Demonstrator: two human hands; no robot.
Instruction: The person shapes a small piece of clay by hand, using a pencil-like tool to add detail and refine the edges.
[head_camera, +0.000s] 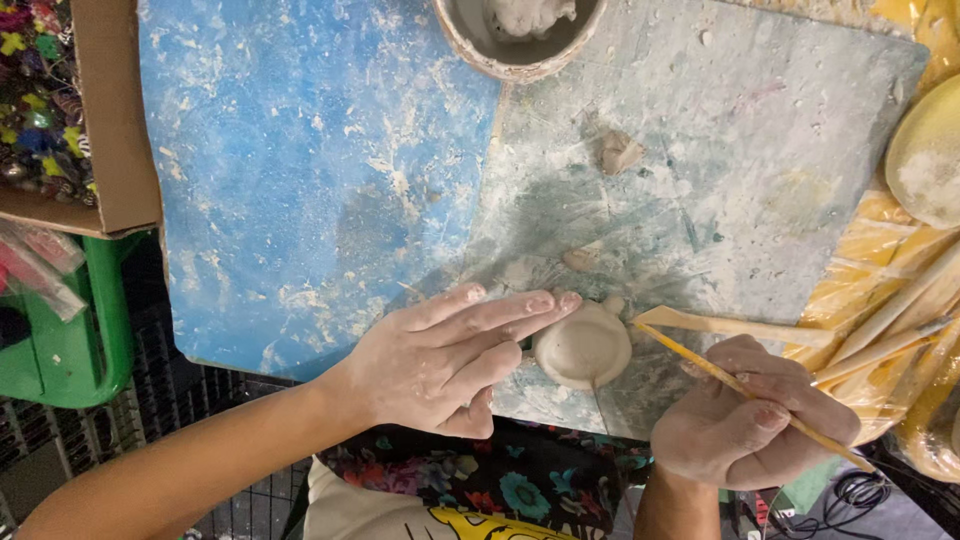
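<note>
A cardboard box (118, 120) is seen at the top left corner, brown and open, filled with small multicoloured beads (38, 95); below it, clear plastic packets (40, 262) with pink contents are laid on a green stand (90, 340). A work board (330, 170) is spread across the middle, its left half painted blue and its right half grey, both smeared with dried white clay. Near the board's lower edge a small round clay piece (582, 347) is set, pale and domed, with a little knob at its top right. The left hand (440, 355) is laid flat beside it, fingers (520, 310) stretched out and relaxed, their tips resting against the piece's upper left edge, and the lower fingers touching its left side; nothing is grasped. The right hand (745, 420) is held just right of the piece, its fingers curled around a thin wooden stick (740, 385), whose tip is pointed toward the piece and lies just short of its right side. A flat wooden tool (735, 327) is lying just above that hand. At the top edge a grey bowl (515, 40) is placed, with a lump of pale clay inside. At the right, a yellow dish (925, 150) dusted with white is resting on crinkled yellow plastic (865, 250), along with more wooden sticks (900, 300).
</note>
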